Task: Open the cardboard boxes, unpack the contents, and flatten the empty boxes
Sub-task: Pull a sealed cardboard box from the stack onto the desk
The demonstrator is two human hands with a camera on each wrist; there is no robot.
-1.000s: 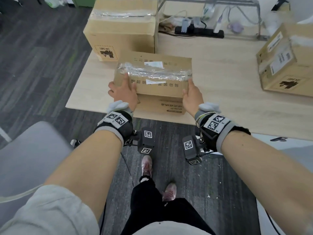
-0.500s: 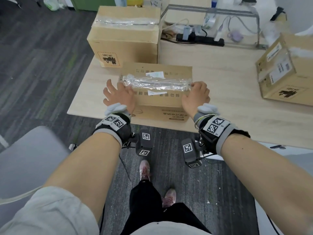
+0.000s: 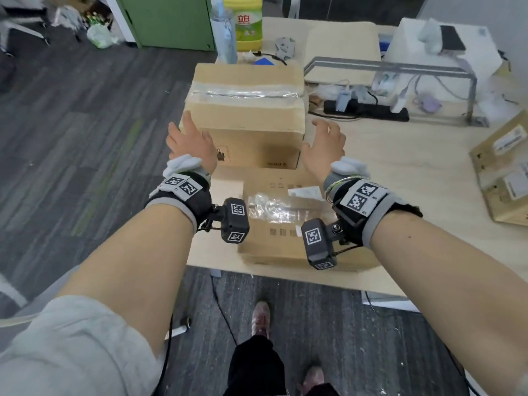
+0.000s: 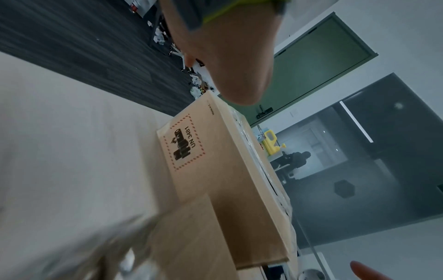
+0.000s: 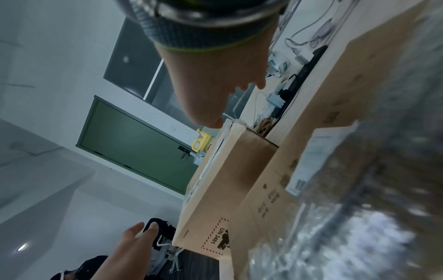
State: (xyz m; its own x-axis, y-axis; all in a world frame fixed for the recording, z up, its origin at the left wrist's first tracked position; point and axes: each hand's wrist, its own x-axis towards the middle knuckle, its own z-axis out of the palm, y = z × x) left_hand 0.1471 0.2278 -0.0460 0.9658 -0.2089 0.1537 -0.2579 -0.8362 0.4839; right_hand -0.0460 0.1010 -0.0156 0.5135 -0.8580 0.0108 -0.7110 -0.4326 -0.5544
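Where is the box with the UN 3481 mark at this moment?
In the head view the marked box stands on the table, directly behind the flatter taped box, between the open left hand and right hand.

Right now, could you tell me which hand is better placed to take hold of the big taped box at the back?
Left, probably. The left hand already overlaps the taped box's near left corner, fingers spread, while the right hand hovers open off its right side, apart from it.

Tall box [image 4: 215, 170] front, dashed-frame mark: "UN 3481"
Same box, top edge: "Made in C…"
Yellow bottle [image 3: 248, 22], 12 o'clock: "立白"
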